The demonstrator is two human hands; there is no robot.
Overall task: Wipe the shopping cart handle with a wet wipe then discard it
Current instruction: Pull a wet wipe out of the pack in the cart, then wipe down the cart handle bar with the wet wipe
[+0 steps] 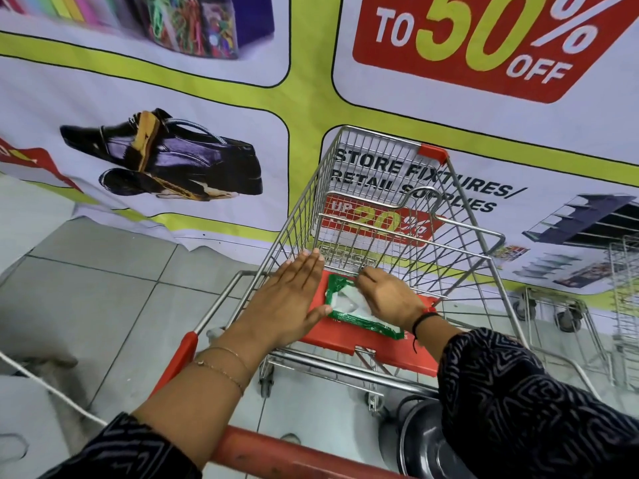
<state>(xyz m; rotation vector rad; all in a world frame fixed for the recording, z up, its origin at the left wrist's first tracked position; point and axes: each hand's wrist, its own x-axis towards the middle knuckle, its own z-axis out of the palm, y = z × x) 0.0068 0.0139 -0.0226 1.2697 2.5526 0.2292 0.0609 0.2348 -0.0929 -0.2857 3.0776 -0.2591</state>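
A wire shopping cart (pixel 397 216) stands in front of me, its red handle (pixel 276 454) across the bottom of the view under my forearms. On the cart's red seat flap (pixel 380 347) lies a green pack of wet wipes (pixel 359 318). My left hand (pixel 290 299) lies flat with fingers straight, pressing the pack's left edge. At the pack's opening, my right hand (pixel 387 295) pinches a white wipe (pixel 349 300) that sticks out of it. The pack's right part is hidden under my right hand.
A large sale banner (pixel 207 115) hangs close behind the cart. More wire carts (pixel 619 305) stand at the right. A dark round bin (pixel 425 440) sits on the tiled floor under the cart's right side. A white cord (pixel 52 392) runs along the floor at the left.
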